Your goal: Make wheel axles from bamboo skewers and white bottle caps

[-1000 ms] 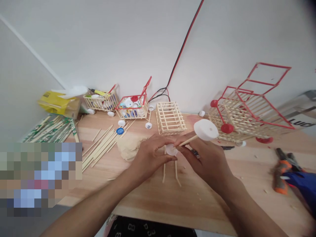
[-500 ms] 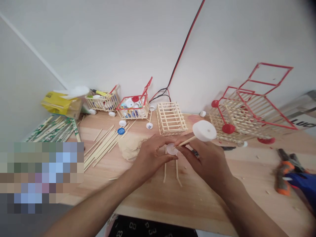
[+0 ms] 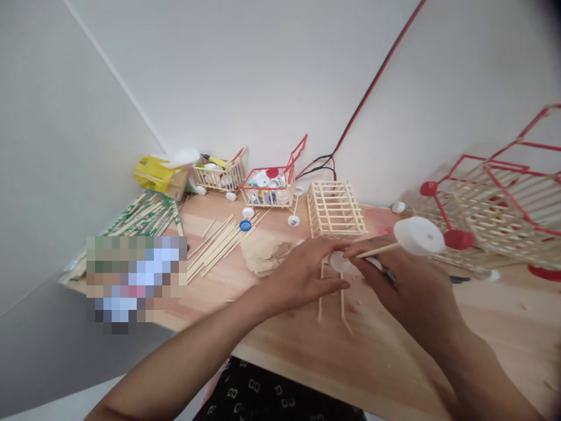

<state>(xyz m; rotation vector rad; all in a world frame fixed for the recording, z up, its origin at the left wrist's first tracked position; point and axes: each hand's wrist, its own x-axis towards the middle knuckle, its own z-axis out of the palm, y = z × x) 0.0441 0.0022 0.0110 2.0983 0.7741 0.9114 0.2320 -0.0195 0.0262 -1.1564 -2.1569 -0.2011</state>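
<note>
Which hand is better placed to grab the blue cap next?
Probably the left. The left hand is nearer the blue cap, and its thumb and forefinger stand apart, while the right hand grips a stick with a white cap on its end.

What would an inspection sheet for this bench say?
Surface: wooden table, small scraps on it.
Job things: stick, white disc at one end, translucent disc by the other.
Clutter: loose sticks, blue cap, crumpled beige item.
Hands: right hand grips the stick with its fingers; left hand at the translucent disc, hold unclear.
Cables: red and black cables run down to behind the stick basket.
Surroundings: pale wall; red-trimmed cart near it.
</note>
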